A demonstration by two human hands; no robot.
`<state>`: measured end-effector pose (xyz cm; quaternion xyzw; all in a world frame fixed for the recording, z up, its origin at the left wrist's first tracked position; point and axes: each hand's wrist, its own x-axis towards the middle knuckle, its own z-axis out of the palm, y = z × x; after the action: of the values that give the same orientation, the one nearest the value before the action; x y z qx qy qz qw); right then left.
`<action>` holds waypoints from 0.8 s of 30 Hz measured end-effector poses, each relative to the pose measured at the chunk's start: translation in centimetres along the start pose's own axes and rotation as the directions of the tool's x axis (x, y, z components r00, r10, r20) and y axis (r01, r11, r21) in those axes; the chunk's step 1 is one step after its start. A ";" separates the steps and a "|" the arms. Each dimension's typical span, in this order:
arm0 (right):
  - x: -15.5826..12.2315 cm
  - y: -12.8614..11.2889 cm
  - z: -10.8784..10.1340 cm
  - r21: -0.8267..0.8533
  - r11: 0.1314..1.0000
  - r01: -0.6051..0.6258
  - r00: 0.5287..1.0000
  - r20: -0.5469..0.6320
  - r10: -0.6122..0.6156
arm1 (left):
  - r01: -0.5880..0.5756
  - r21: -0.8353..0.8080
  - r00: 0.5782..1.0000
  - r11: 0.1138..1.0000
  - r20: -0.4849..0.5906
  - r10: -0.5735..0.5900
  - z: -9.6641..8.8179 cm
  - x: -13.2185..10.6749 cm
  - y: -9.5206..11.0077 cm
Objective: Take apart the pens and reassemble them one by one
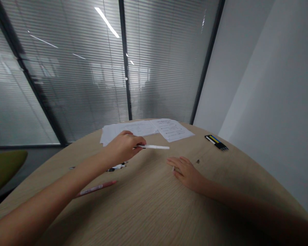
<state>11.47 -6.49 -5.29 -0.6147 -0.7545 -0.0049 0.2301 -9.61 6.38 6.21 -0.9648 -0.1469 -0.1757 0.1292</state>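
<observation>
The left hand [124, 148] grips a slim white pen [154, 147] — fingers closed narrowly around it. The right hand [186, 172] lies open on the wooden table [143, 218].

Papers [170, 130] lie at top centre of the frame, with a striped marker set [216, 142] to their right. A pink pen [96, 189] and a black-and-white pen [118, 167] lie left of centre. An olive chair [3, 169] sits far left, before glass-walled blinds [74, 75].

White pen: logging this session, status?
Left hand holding white pen. Right hand flat on wooden table. Printed papers just beyond the pen.
</observation>
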 end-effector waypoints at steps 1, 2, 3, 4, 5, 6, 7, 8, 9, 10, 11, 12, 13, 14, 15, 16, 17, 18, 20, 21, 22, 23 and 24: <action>-0.1 0.1 -0.1 0.007 1.000 -0.004 1.000 -0.011 0.004 | 0.013 -0.036 1.000 0.999 0.008 -0.012 -0.1 0.0 0.1; -0.2 0.2 -0.3 0.014 1.000 -0.007 1.000 -0.026 0.008 | 0.030 -0.087 0.999 0.996 0.020 -0.029 -0.1 0.0 0.1; -0.3 0.2 -0.6 0.021 1.000 -0.013 0.999 -0.046 0.014 | 0.053 -0.156 0.998 0.986 0.038 -0.048 -0.2 0.0 0.2; -0.5 0.3 -0.9 0.029 0.999 -0.025 0.997 -0.070 0.027 | 0.078 -0.244 0.996 0.967 0.064 -0.065 -0.3 -0.1 0.4; -0.7 0.3 -1.2 0.041 0.998 -0.043 0.994 -0.095 0.046 | 0.103 -0.343 0.993 0.933 0.094 -0.076 -0.3 -0.1 0.6; -0.9 0.3 -1.5 0.060 0.996 -0.064 0.990 -0.118 0.071 | 0.128 -0.449 0.989 0.884 0.130 -0.078 -0.4 -0.1 0.8; -1.2 0.2 -1.9 0.086 0.993 -0.086 0.985 -0.140 0.097 | 0.156 -0.551 0.982 0.820 0.173 -0.070 -0.4 -0.2 1.1; -1.5 0.1 -2.2 0.122 0.987 -0.106 0.979 -0.160 0.125 | 0.190 -0.644 0.973 0.741 0.222 -0.057 -0.3 -0.2 1.4; -1.8 -0.1 -2.4 0.167 0.978 -0.125 0.972 -0.177 0.155 | 0.230 -0.723 0.961 0.652 0.273 -0.037 -0.2 -0.3 1.8; -2.1 -0.4 -2.6 0.219 0.965 -0.141 0.965 -0.187 0.184 | 0.274 -0.785 0.946 0.555 0.324 -0.009 0.0 -0.3 2.2; -2.3 -0.7 -2.7 0.276 0.948 -0.155 0.959 -0.188 0.212 | 0.318 -0.832 0.931 0.456 0.366 0.018 0.2 -0.4 2.7; -2.6 -1.0 -2.7 0.338 0.927 -0.165 0.954 -0.182 0.236 | 0.354 -0.865 0.917 0.355 0.396 0.051 0.6 -0.4 3.2; -2.9 -1.4 -2.7 0.400 0.901 -0.169 0.953 -0.167 0.253 | 0.380 -0.890 0.908 0.251 0.411 0.082 1.1 -0.5 3.8; -3.1 -1.8 -2.7 0.458 0.873 -0.170 0.954 -0.144 0.261 | 0.404 -0.902 0.902 0.149 0.420 0.100 1.6 -0.6 4.5; -3.3 -2.1 -2.6 0.507 0.845 -0.172 0.957 -0.117 0.265 | 0.429 -0.902 0.896 0.043 0.431 0.111 2.2 -0.8 5.2; -3.4 -2.4 -2.5 0.543 0.821 -0.176 0.960 -0.091 0.266 | 0.444 -0.895 0.893 -0.055 0.436 0.112 2.8 -1.0 6.0; -3.4 -2.7 -2.5 0.563 0.806 -0.182 0.961 -0.071 0.266 | 0.448 -0.884 0.894 -0.136 0.437 0.103 3.4 -1.2 6.7; -3.4 -2.8 -2.5 0.561 0.808 -0.181 0.964 -0.061 0.259 | 0.440 -0.874 0.898 -0.206 0.434 0.076 4.0 -1.5 7.4; -3.1 -2.8 -2.5 0.496 0.857 -0.139 0.977 -0.071 0.199 | 0.371 -0.878 0.906 -0.302 0.414 -0.090 5.1 -2.1 8.6; -2.8 -2.6 -2.5 0.439 0.893 -0.097 0.985 -0.088 0.150 | 0.342 -0.887 0.892 -0.311 0.410 -0.189 5.5 -2.3 8.9; -2.4 -2.4 -2.5 0.372 0.927 -0.052 0.990 -0.102 0.096 | 0.321 -0.897 0.869 -0.305 0.407 -0.281 5.8 -2.5 9.0; -2.0 -2.2 -2.5 0.305 0.952 -0.013 0.992 -0.112 0.049 | 0.304 -0.910 0.849 -0.281 0.393 -0.354 6.1 -2.7 9.0; -1.6 -1.9 -2.4 0.245 0.969 0.013 0.993 -0.118 0.017 | 0.297 -0.923 0.833 -0.245 0.376 -0.406 6.3 -2.7 8.8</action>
<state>10.71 -9.13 -3.19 -0.5809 -0.7336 0.0522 0.3488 -7.26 -0.54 -2.24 -0.6378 -0.2328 -0.2887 -0.6750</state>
